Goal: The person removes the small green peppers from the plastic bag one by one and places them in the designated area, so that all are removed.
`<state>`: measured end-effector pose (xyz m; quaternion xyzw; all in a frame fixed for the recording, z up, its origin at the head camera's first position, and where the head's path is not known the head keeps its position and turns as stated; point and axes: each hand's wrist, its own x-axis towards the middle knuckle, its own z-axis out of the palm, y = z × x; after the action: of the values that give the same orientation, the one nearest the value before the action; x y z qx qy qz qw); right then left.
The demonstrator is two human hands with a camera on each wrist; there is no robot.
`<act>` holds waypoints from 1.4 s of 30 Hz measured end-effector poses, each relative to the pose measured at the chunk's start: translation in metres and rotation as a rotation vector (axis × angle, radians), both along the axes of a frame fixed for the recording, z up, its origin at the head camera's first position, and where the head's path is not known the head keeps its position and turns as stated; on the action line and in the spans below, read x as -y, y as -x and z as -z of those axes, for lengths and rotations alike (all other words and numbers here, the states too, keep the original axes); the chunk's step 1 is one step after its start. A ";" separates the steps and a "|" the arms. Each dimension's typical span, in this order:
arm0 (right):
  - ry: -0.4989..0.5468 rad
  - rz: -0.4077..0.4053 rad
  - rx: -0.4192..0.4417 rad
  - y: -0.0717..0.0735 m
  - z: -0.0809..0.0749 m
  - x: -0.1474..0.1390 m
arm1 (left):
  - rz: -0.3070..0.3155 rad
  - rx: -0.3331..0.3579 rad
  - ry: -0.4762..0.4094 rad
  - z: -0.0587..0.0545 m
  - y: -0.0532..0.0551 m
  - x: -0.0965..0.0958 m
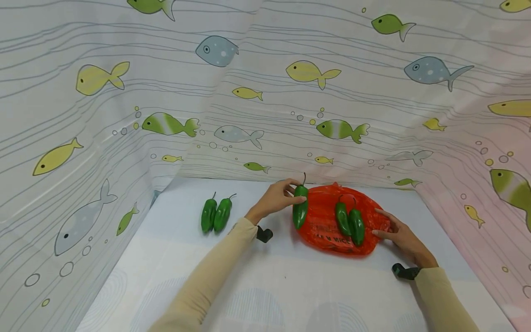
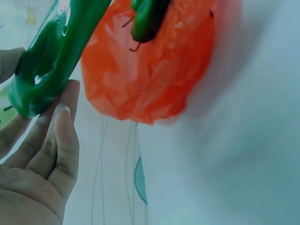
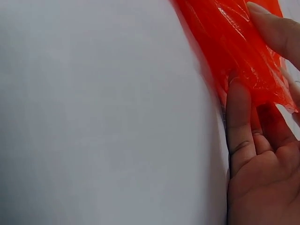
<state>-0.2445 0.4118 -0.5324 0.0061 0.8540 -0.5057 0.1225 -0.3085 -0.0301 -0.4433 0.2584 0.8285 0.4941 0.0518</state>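
In the head view my left hand point(image 1: 274, 201) grips a long green chili pepper point(image 1: 300, 212) near its stem end, tip down, over the left side of a red plastic bag point(image 1: 318, 210). The left wrist view shows this glossy pepper point(image 2: 58, 56) between thumb and fingers. Two more green peppers, one point(image 1: 342, 220) beside the other point(image 1: 356, 228), lie on the bag toward its right. My right hand point(image 1: 404, 240) pinches the bag's right edge. Up close in the right wrist view, the thumb lies over the red film point(image 3: 229, 47) and fingers reach under it.
Off to the left, a pair of green peppers, one point(image 1: 209, 216) next to another point(image 1: 223, 215), lies on the white table point(image 1: 174, 221). Fish-patterned sheeting point(image 1: 274, 129) rises behind the table and on both sides. Dark wrist-camera mounts point(image 1: 264, 234) show at both wrists.
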 end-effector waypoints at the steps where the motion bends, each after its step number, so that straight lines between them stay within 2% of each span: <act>1: 0.002 0.000 0.001 0.000 0.000 0.000 | -0.001 0.000 0.000 0.001 0.000 0.002; 14: 0.031 -0.011 0.003 -0.003 -0.003 0.002 | -0.034 0.001 0.052 0.009 0.000 0.030; 33: 0.030 -0.011 -0.011 -0.003 -0.002 0.002 | -0.101 0.010 0.080 0.011 -0.003 0.077; 42: 0.036 -0.010 -0.013 -0.003 -0.001 0.001 | -0.120 0.065 0.079 0.014 -0.006 0.101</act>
<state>-0.2417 0.4103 -0.5312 -0.0038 0.8455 -0.5204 0.1195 -0.3025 -0.1307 -0.4573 0.1897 0.8592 0.4716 0.0590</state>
